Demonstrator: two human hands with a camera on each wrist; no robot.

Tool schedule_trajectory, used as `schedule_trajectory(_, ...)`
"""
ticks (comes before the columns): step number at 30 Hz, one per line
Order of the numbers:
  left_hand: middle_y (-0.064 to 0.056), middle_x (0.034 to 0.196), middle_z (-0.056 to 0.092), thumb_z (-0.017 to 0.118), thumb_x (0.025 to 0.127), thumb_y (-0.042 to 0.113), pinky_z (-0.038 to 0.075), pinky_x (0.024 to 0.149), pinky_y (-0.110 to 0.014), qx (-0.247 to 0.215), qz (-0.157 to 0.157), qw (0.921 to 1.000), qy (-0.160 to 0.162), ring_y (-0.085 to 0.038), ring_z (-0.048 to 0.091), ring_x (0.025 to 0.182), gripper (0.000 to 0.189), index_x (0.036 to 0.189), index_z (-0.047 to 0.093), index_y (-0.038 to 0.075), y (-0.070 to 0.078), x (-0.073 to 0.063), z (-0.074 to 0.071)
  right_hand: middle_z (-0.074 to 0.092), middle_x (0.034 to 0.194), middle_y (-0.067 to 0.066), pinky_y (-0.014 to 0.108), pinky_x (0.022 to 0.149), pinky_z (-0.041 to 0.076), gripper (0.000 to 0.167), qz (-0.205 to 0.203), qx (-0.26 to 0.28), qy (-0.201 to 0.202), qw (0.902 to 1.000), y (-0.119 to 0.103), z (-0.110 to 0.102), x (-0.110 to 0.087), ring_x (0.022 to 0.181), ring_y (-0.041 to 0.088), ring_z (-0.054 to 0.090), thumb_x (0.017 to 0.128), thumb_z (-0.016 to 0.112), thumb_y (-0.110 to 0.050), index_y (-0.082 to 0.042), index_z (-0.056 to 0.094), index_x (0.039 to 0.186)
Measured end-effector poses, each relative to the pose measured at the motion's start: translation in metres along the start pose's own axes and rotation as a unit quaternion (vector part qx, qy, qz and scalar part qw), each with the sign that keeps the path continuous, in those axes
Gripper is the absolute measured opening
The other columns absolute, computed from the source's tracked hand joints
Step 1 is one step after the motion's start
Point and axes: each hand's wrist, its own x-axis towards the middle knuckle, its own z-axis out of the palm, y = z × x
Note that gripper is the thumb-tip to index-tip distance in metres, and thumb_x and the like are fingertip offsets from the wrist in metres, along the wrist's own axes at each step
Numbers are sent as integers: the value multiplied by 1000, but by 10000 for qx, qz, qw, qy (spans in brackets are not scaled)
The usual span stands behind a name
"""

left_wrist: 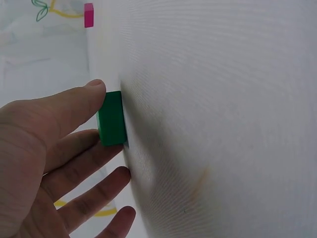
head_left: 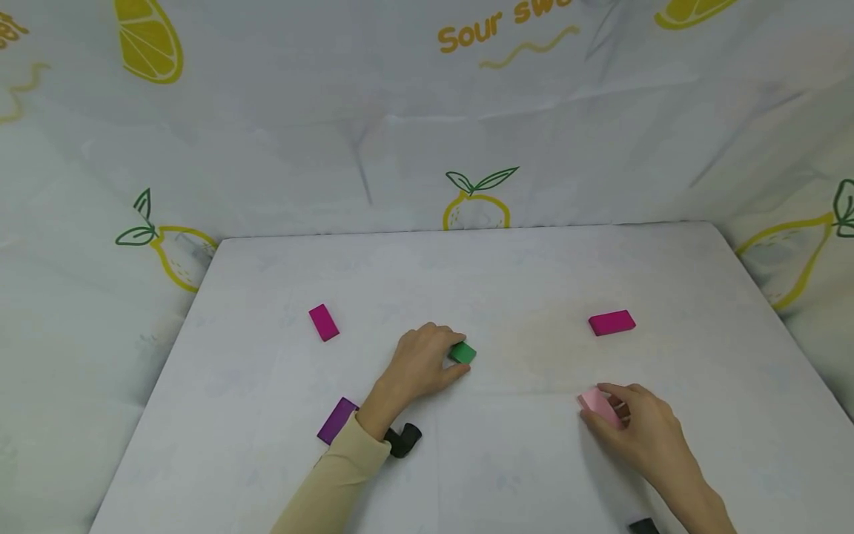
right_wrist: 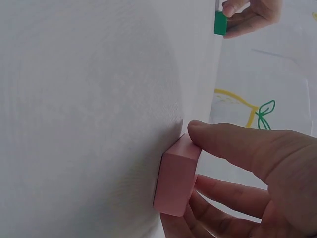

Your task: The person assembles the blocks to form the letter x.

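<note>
Near the middle of the white table, my left hand [head_left: 420, 361] pinches a green block [head_left: 463, 352] between thumb and fingers. In the left wrist view the green block [left_wrist: 112, 119] is close against the table surface, thumb on one end and a finger at the other. Farther right, my right hand [head_left: 646, 426] holds a light pink block [head_left: 600, 406] by its ends. The right wrist view shows the pink block [right_wrist: 176, 178] at the tabletop, the thumb on its upper corner and fingers beneath and behind it.
A magenta block [head_left: 323, 322] lies at the left, another magenta block [head_left: 612, 322] at the right. A purple block [head_left: 337, 420] is partly hidden by my left sleeve. The white table [head_left: 507, 282] ends at a lemon-print cloth [head_left: 280, 170] behind it.
</note>
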Motion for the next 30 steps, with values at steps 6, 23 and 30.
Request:
schedule_trajectory(6, 2, 108, 78, 83, 86, 32, 50, 68, -25, -7, -6, 10000, -47, -18, 69, 93, 37, 117, 77, 14, 0, 1, 0, 70, 88, 12, 28, 60, 48, 42, -46, -7, 42, 10000, 1, 1, 0, 73, 19, 66, 79, 84, -17, 6, 73, 113)
schedule_trajectory(23, 3, 111, 77, 84, 86, 34, 53, 71, -28, -19, -23, 10000, -95, -17, 68, 94, 38, 117, 77, 15, -1, 2, -2, 71, 89, 11, 24, 60, 52, 42, -347, 200, 55, 9992, -14, 1, 5, 72, 18, 68, 79, 86, -18, 5, 74, 112)
schedule_trajectory(30, 3, 111, 78, 84, 85, 33, 54, 72, -29, -9, 73, 10000, -28, -17, 69, 95, 37, 117, 78, 15, -2, 2, -1, 71, 92, 12, 22, 61, 52, 41, -426, 275, -53, 9987, -34, 4, 9, 73, 17, 67, 78, 87, -17, 3, 74, 112)
